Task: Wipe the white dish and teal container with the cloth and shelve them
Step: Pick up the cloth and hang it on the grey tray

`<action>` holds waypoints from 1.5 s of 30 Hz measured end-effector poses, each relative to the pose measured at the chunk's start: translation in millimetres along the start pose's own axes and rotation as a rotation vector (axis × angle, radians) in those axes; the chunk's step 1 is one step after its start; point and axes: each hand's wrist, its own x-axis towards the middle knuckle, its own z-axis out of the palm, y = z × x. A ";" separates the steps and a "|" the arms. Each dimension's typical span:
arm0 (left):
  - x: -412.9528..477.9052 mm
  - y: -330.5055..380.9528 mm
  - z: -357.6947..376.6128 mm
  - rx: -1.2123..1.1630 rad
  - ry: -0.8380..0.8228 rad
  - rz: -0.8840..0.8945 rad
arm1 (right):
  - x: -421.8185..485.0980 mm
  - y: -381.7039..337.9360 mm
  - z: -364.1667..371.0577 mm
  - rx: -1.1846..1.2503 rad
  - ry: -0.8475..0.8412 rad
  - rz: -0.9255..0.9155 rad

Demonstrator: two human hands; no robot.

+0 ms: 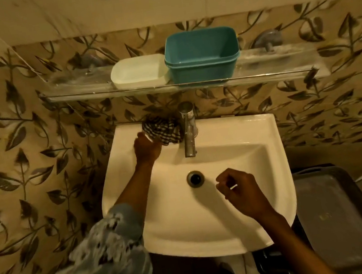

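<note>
The white dish [139, 75] and the teal container [202, 54] stand side by side on the glass shelf [74, 97] above the sink, the dish on the left. A checked cloth [162, 130] lies bunched on the sink's back ledge, left of the tap. My left hand [146, 148] rests at the cloth's lower left edge, fingers touching it; whether it grips the cloth is unclear. My right hand [238, 189] hovers over the basin right of the drain, fingers loosely curled, holding nothing.
The white sink [267, 147] has a steel tap [188, 128] at the back centre and a drain [195, 178] below it. A dark lidded bin [340, 218] stands to the right. Two shelf brackets sit against the leaf-patterned tiles.
</note>
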 end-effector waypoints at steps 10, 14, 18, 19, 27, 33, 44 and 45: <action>59.0 11.0 -2.3 -0.452 -0.135 -0.331 | -35.7 25.2 -19.4 0.077 0.063 0.272; 38.4 20.2 -14.7 -0.696 -0.194 -0.174 | -12.2 5.2 -19.8 0.093 0.047 0.249; 14.2 26.8 -37.4 -0.766 -0.280 0.073 | 15.3 -27.3 -5.5 0.090 0.022 0.155; 6.7 29.9 -45.7 -0.756 -0.300 0.129 | 21.8 -36.9 -1.3 0.089 0.016 0.123; -65.9 66.3 -127.2 -0.501 -0.687 0.601 | 53.9 -131.1 12.6 0.199 -0.055 -0.019; -106.5 81.4 -167.4 -0.379 -0.799 0.748 | 36.1 -173.2 -8.5 0.325 -0.179 -0.100; -151.6 72.7 -174.0 -0.121 -0.524 0.878 | -16.5 -199.8 -27.7 -0.111 0.183 -0.242; -154.5 72.8 -174.7 -0.100 -0.562 0.871 | -22.7 -202.6 -29.8 -0.156 0.187 -0.251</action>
